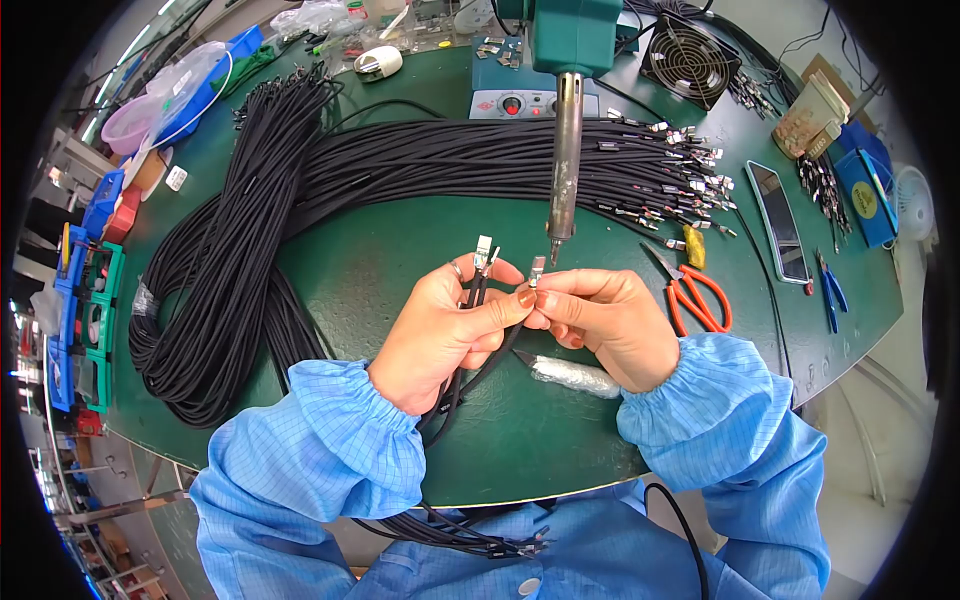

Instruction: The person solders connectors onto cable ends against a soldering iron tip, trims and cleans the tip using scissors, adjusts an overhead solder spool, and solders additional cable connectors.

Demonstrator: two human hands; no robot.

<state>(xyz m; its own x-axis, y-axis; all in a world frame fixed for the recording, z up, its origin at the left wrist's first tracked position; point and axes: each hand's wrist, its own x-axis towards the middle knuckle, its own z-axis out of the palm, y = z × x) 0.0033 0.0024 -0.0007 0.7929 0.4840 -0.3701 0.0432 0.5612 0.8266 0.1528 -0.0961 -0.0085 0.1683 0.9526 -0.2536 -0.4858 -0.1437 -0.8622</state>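
While pinching 1 metal connector (pixel 537 268) betw. thumb + forefinger of R hand (pixel 620 322), also grips other cable ends (pixel 484 250) in L hand (pixel 432 328), w/ L thumb tip up close at connector's base. Can't tell exact no. of ends held on L side. Has connector right at fingertips, in betw., approx. equally nr both hands, w/ long axis nearly upright, leaning slightly R at top. Has soldering iron (pixel 566 150) just above + to R, tip down; can't tell from 1 view if touching. As for connector, looks small, flat, silvery, boxy, w/ paler bit low down nr fingers; wire joints too tiny to make out. Trails black cable (pixel 502 358) down + L, past L hand. Faces big cable bundle (pixel 430 160) on green table (pixel 370 290) beyond.
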